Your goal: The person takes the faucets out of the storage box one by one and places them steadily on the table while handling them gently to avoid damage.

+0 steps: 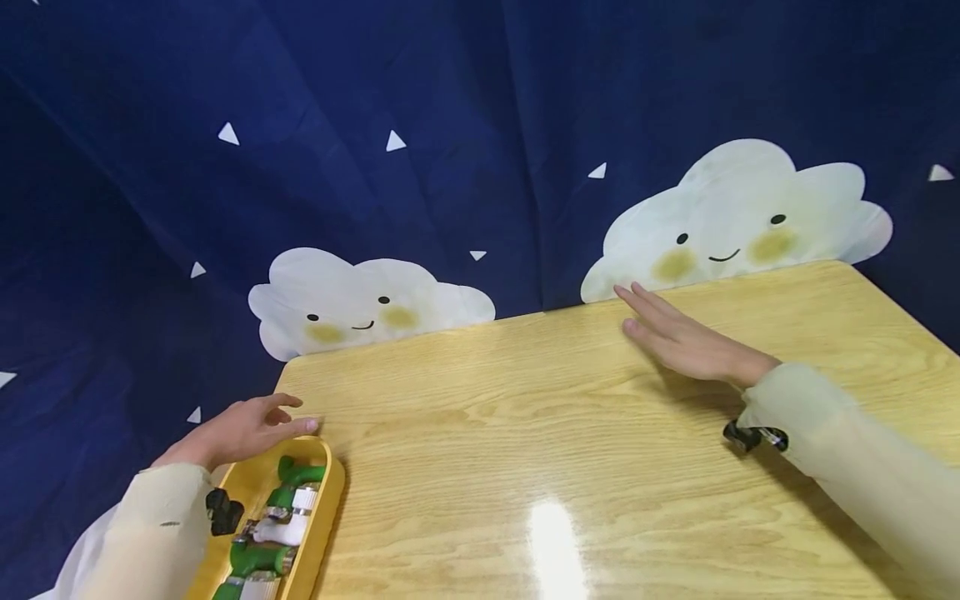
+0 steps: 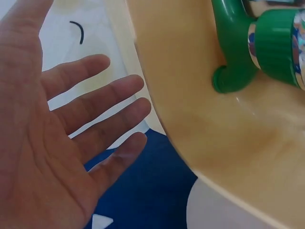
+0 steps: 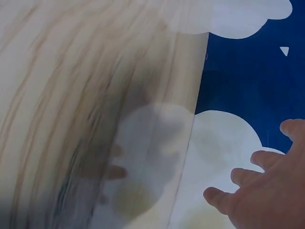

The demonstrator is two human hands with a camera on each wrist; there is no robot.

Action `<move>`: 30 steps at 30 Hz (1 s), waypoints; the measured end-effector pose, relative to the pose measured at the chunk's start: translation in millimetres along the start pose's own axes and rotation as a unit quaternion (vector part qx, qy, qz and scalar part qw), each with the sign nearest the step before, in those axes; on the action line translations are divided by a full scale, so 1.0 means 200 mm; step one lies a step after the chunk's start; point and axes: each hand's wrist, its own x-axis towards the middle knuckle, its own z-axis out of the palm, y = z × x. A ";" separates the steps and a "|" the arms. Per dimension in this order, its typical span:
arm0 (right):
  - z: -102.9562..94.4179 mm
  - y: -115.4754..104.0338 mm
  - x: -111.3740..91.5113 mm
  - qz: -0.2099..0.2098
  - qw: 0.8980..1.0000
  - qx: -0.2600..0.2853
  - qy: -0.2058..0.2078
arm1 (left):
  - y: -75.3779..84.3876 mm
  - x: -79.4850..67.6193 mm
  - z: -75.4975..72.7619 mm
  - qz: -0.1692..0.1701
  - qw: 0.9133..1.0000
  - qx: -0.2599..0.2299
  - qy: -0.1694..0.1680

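My left hand [image 1: 251,425] is by the far end of a yellow bin [image 1: 335,492], fingers loosely extended and holding nothing. In the left wrist view its spread fingertips lie right along the bin's rim [image 2: 159,119]. Several green curved pieces [image 1: 251,560] with shiny metallic bands and white ribbed parts [image 1: 303,498] lie in the bin. One green piece [image 2: 236,52] shows close up, with a bent, spout-like end. To the right, my right hand [image 1: 686,342] holds nothing over the wooden table [image 1: 480,433] near its back edge, fingers straight.
Behind the table hangs a dark blue curtain [image 1: 450,125] with white triangles and smiling clouds [image 1: 750,192] printed on it. A small black device [image 1: 223,512] sits at the left wrist, another black device [image 1: 742,435] at the right. Light glares off the table front.
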 end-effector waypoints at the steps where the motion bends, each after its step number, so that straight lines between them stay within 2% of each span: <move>1: 0.00 0.00 0.01 -0.001 1.000 0.005 0.001 | -0.01 -0.01 0.00 0.000 1.000 0.000 0.001; 8: 0.07 -0.05 0.03 -0.010 1.000 0.019 -0.001 | -0.08 -0.03 0.03 0.002 1.000 0.003 0.011; 16: 0.19 -0.12 0.04 -0.021 0.999 0.034 -0.021 | -0.18 -0.06 0.08 -0.027 0.999 0.000 0.027; 20: 0.24 -0.14 0.05 -0.021 0.998 0.042 -0.033 | -0.20 -0.07 0.11 -0.025 0.999 0.001 0.035; 25: 0.31 -0.19 0.07 -0.027 0.997 0.059 -0.042 | -0.20 -0.09 0.15 -0.006 0.999 0.012 0.053; 30: 0.40 -0.27 0.10 -0.033 0.996 0.064 -0.054 | -0.22 -0.12 0.18 -0.012 0.998 0.013 0.068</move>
